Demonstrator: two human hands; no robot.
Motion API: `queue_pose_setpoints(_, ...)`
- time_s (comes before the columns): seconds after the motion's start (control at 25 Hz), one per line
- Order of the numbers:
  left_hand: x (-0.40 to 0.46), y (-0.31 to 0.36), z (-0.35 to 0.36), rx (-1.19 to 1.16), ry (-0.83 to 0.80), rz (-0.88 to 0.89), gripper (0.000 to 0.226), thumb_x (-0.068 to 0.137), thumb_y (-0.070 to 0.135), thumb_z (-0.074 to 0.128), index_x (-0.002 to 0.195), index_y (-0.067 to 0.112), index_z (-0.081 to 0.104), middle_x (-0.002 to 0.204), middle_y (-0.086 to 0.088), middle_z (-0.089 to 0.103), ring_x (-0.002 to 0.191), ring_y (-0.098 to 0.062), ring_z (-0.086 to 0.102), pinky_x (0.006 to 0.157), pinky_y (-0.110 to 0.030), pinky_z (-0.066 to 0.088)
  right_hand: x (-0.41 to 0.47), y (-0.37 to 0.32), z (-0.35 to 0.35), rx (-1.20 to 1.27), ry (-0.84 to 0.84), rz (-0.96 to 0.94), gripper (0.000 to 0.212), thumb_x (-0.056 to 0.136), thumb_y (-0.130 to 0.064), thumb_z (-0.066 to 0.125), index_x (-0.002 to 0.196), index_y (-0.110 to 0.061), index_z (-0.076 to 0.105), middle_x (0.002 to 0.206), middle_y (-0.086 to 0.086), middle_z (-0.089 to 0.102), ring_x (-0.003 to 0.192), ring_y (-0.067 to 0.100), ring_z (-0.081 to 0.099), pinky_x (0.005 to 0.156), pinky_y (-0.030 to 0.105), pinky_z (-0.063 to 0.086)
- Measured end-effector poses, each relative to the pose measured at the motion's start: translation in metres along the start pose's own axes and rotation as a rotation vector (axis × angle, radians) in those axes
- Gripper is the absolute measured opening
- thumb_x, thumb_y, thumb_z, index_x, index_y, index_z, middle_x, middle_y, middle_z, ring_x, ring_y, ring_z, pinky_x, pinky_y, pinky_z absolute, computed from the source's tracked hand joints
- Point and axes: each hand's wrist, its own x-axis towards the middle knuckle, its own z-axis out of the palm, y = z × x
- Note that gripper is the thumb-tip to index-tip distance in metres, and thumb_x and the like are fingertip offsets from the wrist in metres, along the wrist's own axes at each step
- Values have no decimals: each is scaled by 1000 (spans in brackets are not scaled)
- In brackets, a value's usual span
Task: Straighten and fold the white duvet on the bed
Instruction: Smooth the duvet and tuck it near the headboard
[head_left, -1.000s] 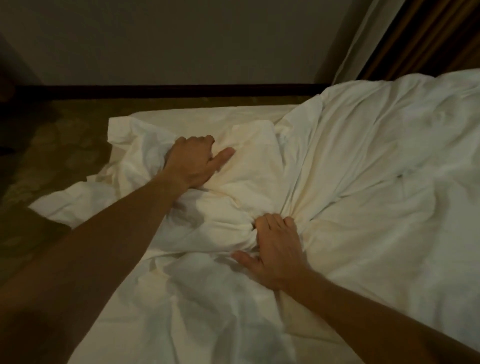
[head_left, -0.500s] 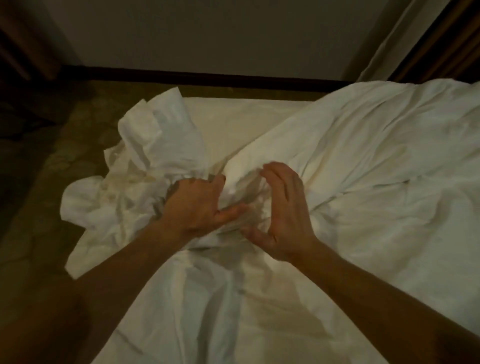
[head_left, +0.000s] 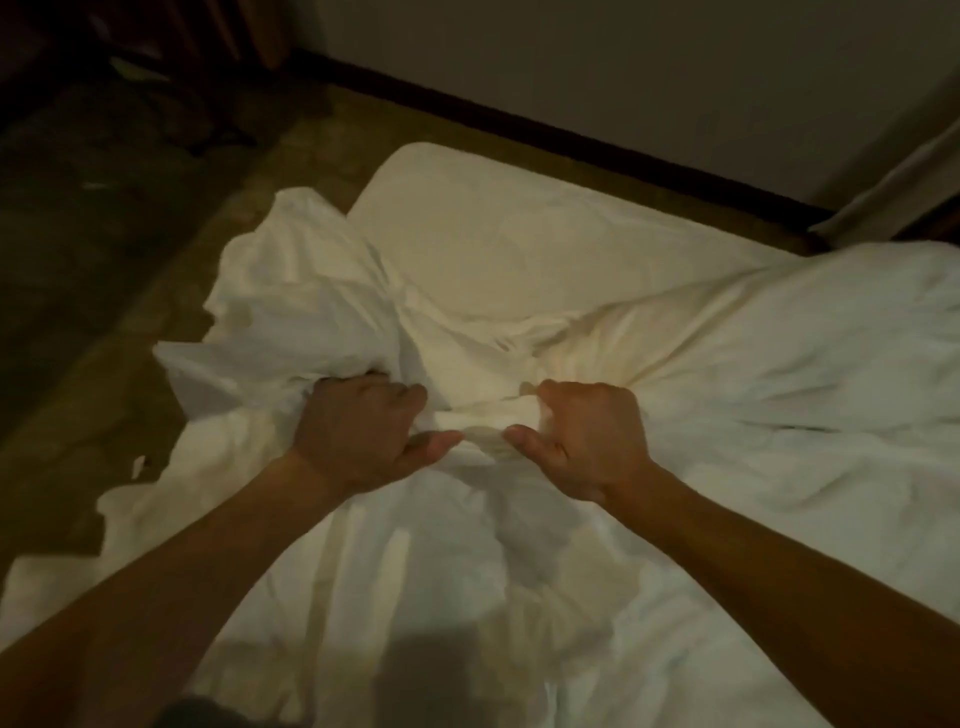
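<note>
The white duvet (head_left: 753, 374) lies rumpled across the bed (head_left: 498, 239), part spilling over the left edge. The left hand (head_left: 358, 431) and right hand (head_left: 582, 436) each grip a bunched fistful of it, fingers curled tight, close together.

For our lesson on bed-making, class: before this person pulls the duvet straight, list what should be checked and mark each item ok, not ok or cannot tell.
1. Left hand grips the duvet: ok, fingers curled into a bunch of cloth.
2. Right hand grips the duvet: ok, it holds a bunch too.
3. Hands set on a corner or edge: cannot tell, the cloth between them is crumpled.
4. Duvet lies flat: not ok, it is heaped and creased.
5. Duvet stays on the bed: not ok, part hangs over the left side toward the floor.
6. Far bed corner bare for spreading: ok.
</note>
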Motion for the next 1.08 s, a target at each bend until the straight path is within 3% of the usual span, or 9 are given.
queue_pose_setpoints(0.16, -36, 13, -43, -103, 22, -11, 79, 94, 72, 18, 69, 15, 67, 56, -2, 62, 49, -24, 61, 44, -27, 41, -47, -39, -36, 25, 100, 60, 90, 90, -83, 8, 67, -15, 62, 52, 2, 59, 41, 25, 54, 51, 27, 29)
queue_pose_setpoints(0.32, -96, -2, -47, -166, -15, -5, 77, 92, 75, 21, 71, 17, 67, 59, 0, 63, 52, -24, 63, 46, -27, 44, -91, -101, -13, 61, -22, 166, 90, 87, -87, 8, 72, -18, 64, 55, -1, 61, 42, 22, 56, 48, 28, 30)
queue_pose_setpoints(0.44, -153, -11, -25, -172, -31, 7, 74, 93, 75, 23, 76, 19, 69, 61, 2, 64, 53, -21, 63, 47, -25, 41, -122, -143, 33, 22, -137, 256, 111, 72, -96, -6, 103, -22, 71, 83, -1, 73, 70, 21, 68, 60, 30, 39)
queue_pose_setpoints(0.52, -192, -4, -12, -225, -54, -15, 72, 95, 73, 22, 75, 18, 66, 59, 1, 63, 51, -20, 62, 45, -25, 37, -151, -165, 53, 122, -174, 299, 121, 64, -99, -12, 119, -25, 66, 103, -1, 73, 90, 22, 68, 74, 33, 45)
queue_pose_setpoints(0.64, -208, -1, -8, -345, -113, -97, 74, 94, 74, 20, 74, 18, 63, 58, -1, 63, 51, -22, 62, 48, -22, 36, -167, -184, 60, 150, -103, 370, 116, 67, -98, -8, 115, -23, 67, 99, 0, 73, 89, 23, 68, 75, 34, 45)
queue_pose_setpoints(0.92, -195, 10, -18, -210, -121, -213, 78, 89, 79, 13, 68, 27, 67, 51, 7, 61, 45, -12, 60, 50, -17, 26, -161, -171, 54, 105, -90, 317, 118, 69, -96, -13, 113, -21, 67, 96, 0, 72, 86, 22, 68, 70, 30, 36)
queue_pose_setpoints(1.08, -179, 14, -47, -84, -111, -198, 65, 85, 75, 29, 64, 26, 66, 50, 4, 61, 45, -15, 61, 47, -20, 35, -157, -171, 33, 121, 17, 308, 100, 82, -89, 1, 98, -17, 69, 80, 3, 70, 70, 26, 66, 65, 30, 36)
